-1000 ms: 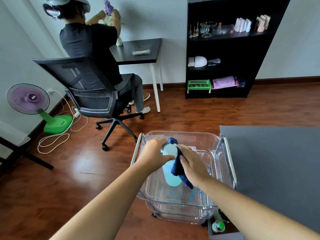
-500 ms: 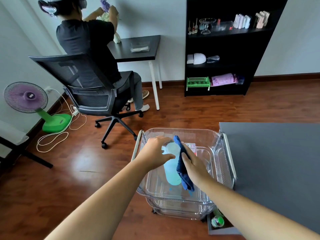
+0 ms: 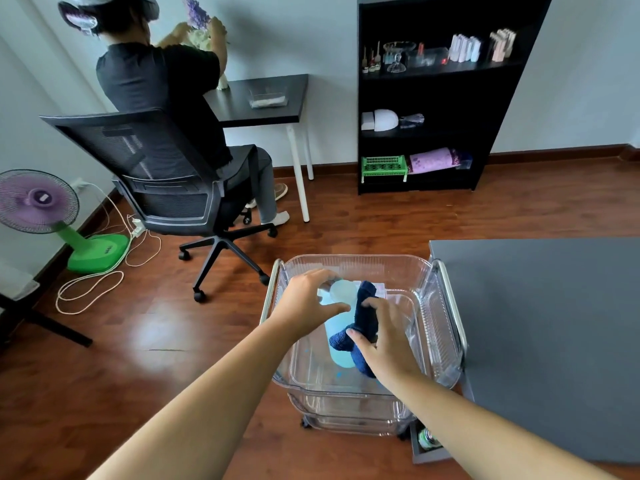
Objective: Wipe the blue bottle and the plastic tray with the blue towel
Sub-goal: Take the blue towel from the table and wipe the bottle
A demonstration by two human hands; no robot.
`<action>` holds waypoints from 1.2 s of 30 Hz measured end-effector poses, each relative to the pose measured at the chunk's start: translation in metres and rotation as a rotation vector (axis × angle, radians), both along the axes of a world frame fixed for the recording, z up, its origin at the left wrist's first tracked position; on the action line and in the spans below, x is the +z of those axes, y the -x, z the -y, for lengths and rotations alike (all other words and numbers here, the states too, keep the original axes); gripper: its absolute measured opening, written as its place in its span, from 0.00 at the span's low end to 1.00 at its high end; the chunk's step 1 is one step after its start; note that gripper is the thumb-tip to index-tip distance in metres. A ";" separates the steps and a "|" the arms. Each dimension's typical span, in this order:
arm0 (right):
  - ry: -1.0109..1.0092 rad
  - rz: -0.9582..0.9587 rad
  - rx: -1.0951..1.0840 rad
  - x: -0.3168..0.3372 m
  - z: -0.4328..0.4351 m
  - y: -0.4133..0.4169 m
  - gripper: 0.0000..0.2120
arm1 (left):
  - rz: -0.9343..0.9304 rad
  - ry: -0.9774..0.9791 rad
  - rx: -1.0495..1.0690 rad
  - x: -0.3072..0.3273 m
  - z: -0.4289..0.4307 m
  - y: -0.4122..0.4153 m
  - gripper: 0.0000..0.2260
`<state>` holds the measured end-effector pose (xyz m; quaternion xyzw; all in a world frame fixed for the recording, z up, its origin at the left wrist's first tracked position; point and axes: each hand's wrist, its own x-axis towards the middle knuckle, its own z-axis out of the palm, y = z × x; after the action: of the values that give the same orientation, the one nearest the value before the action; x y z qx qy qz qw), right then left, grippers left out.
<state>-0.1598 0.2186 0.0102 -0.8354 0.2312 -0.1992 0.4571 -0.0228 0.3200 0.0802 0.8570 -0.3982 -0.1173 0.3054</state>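
A: What are the hands doing?

B: The left hand is clamped over the top of the blue bottle, fingers curled round its pale cap, so the neck is mostly hidden. The right hand grips the blue towel, thumb and fingers pinching the cloth against the bottle's side.

A: How much of the bottle shows?

B: Only a smooth, pale blue strip of body below the left hand and just left of the right hand. The towel covers its right side, and its base is blurred through clear plastic. I cannot tell whether it stands on the bottom or is lifted.

A: And the towel?

B: Dark navy, thick and fuzzy, bunched into a fold that sticks up past the right fingers and hangs down under the palm.

A: Where is the tray?

B: The plastic tray surrounds both hands: transparent, glossy, with rounded corners and ribbed walls. More clear tiers sit under it, hard to separate. A grey counter lies just right of the right hand.
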 end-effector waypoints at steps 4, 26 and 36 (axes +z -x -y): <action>-0.016 -0.002 0.030 0.000 0.004 0.000 0.23 | -0.034 0.023 0.038 -0.009 -0.014 0.003 0.29; -0.202 0.019 -0.019 -0.019 0.019 -0.017 0.25 | -0.658 0.220 0.156 -0.082 -0.008 0.009 0.29; -0.197 0.232 -0.118 0.056 0.028 -0.040 0.21 | -0.772 0.428 0.029 0.008 0.008 -0.002 0.19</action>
<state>-0.1196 0.1909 0.0659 -0.7429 0.2439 -0.2971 0.5480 -0.0204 0.3120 0.0885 0.6734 -0.2584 -0.3393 0.6038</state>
